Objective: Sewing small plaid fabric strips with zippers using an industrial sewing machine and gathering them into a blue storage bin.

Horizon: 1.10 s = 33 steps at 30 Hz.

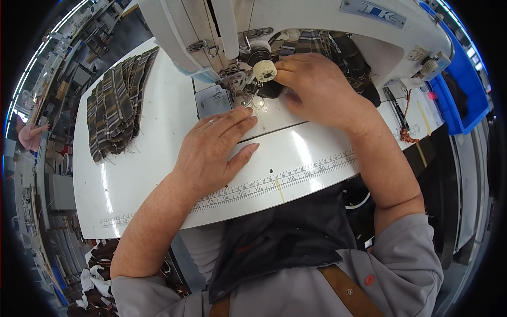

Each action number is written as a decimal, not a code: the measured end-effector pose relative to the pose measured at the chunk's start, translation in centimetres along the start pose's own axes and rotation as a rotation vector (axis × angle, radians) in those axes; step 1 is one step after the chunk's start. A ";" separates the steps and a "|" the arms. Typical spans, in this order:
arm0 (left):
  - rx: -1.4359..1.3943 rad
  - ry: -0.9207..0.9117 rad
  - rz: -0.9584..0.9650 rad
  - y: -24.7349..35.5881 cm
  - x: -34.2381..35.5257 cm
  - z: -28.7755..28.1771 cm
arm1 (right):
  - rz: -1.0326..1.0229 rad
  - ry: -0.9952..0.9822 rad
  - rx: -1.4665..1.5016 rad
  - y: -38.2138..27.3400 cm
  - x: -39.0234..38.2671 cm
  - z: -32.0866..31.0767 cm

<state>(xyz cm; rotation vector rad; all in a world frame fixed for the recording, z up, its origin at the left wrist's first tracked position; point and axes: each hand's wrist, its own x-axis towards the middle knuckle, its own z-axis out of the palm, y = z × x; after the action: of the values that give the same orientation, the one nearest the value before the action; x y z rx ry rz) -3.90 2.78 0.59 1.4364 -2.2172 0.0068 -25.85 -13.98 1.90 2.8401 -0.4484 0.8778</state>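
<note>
My left hand (214,150) lies flat on the white sewing table (148,158), fingers spread and pointing toward the needle area (244,90) of the white sewing machine (296,24). My right hand (317,90) is curled just right of the needle, its fingertips at a cream ribbed knob (264,70) and a small dark piece under the presser foot. Whether it grips the dark piece I cannot tell. Plaid dark fabric (338,50) is bunched behind my right hand.
A stack of cut plaid fabric pieces (116,103) lies on the table's left side. A ruler scale (274,182) runs along the table's front edge. A blue bin (465,90) stands at the right. More fabric scraps (97,269) lie below left. Another person (29,134) is far left.
</note>
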 end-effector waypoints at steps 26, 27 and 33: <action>-0.097 -0.160 0.141 1.2 0.1 -0.7 | -0.523 -0.095 0.555 -14.8 -7.1 -6.8; -0.059 -0.183 0.114 1.0 -0.3 -0.3 | -0.540 -0.078 0.567 -14.9 -6.8 -6.8; -0.089 -0.070 -0.108 0.1 -2.6 -1.5 | -0.212 -0.120 0.453 -8.3 -2.3 -4.4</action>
<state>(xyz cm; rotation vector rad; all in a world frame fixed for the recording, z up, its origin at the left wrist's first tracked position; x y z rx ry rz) -2.58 5.45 0.87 1.5263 -2.1638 -0.1788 -27.36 -4.66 3.83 3.2786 0.0553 0.8610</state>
